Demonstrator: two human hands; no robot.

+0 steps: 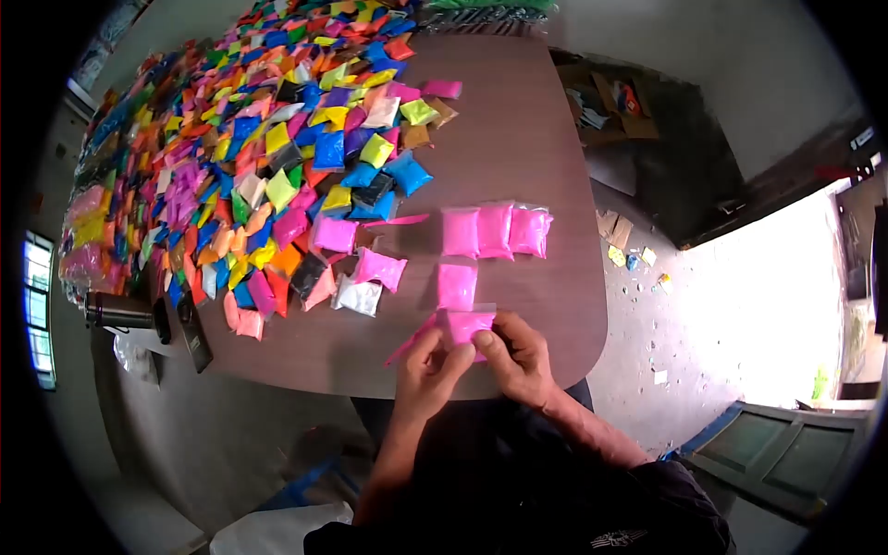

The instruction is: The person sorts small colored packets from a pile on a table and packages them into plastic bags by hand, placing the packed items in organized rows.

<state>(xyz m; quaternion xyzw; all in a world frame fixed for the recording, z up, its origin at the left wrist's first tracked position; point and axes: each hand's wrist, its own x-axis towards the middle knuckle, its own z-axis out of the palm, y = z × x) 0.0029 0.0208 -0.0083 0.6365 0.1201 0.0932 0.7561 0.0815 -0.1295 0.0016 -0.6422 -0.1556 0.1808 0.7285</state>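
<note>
Near the table's front edge, my left hand (428, 370) and my right hand (518, 361) pinch a small pink packet (469, 324) between them, one at each side. A pink strip (407, 344) sticks out beside my left fingers. Just beyond the held packet lies a single pink packet (456, 287). Farther back, three pink packets (495, 230) lie side by side in a row, touching or overlapping. To the left, a pink packet (380, 268) and a white packet (357, 295) rest at the edge of the large pile.
A big heap of colourful packets (277, 139) covers the left of the table (518, 111). A metal flask (120, 311) and a dark flat object (194, 335) sit at the left edge. Cardboard boxes (620, 102) stand on the floor behind, right.
</note>
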